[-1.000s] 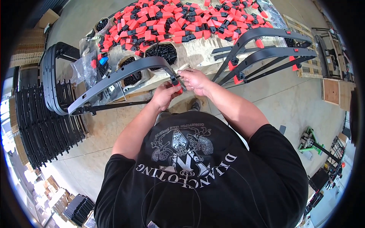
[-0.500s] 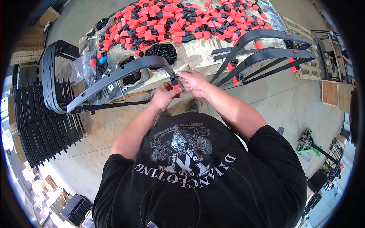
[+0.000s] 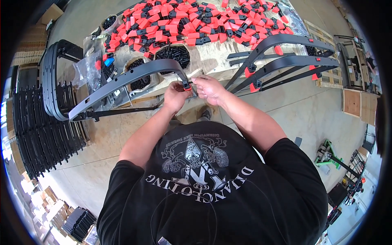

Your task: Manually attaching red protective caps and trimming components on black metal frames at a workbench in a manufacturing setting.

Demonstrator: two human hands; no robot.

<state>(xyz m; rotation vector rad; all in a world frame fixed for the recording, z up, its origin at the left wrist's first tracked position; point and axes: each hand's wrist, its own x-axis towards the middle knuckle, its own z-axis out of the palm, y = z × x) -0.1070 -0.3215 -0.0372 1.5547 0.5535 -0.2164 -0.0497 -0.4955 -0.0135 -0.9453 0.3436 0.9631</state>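
A curved black metal frame [image 3: 134, 73] rests across the near left edge of the table, its bent end reaching down in front of me. At that end sits a red and black plastic piece [image 3: 187, 88]. My left hand [image 3: 176, 99] is closed around this piece, its fingers covering most of it. Just to the right, my right hand [image 3: 210, 90] is pinched, fingertips right beside the frame end. What those fingertips hold is too small and dark to make out.
A heap of red and black plastic pieces [image 3: 179, 22] covers the table [image 3: 212, 61]. Bags of small black parts, one holding black bolts [image 3: 173, 57], stand near its front edge. More curved frames [image 3: 281, 67] rest at the right; black bars [image 3: 45, 126] are stacked at the left.
My left hand has shifted up slightly, and less of the red piece shows beneath the frame end. My right hand stays pinched beside it, almost unmoved.
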